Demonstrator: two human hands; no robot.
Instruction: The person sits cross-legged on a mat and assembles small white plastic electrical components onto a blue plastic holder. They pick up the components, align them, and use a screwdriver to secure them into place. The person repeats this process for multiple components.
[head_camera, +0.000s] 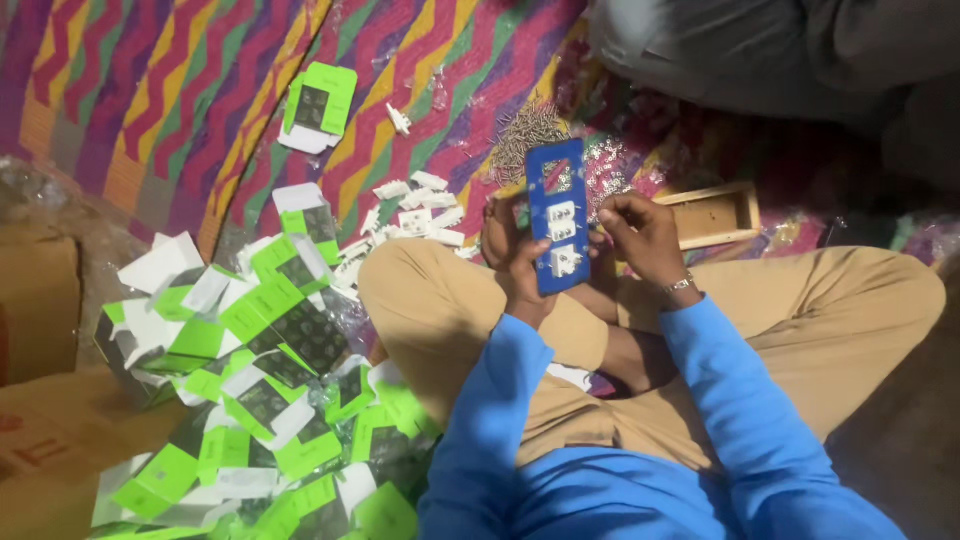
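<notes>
Blue sleeves (500, 440) down front, left hand (512, 262) fingers wrapped round the blue switch plate (558, 215) over my lap, right hand (640, 232) pinching its edge. Loose sockets could pop out among those screws (525, 135).

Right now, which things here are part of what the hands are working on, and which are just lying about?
In use:
blue switch plate, held by left hand and right hand
white switch parts
pile of screws

Lying about:
green and white boxes
wooden tray
cardboard box
</notes>
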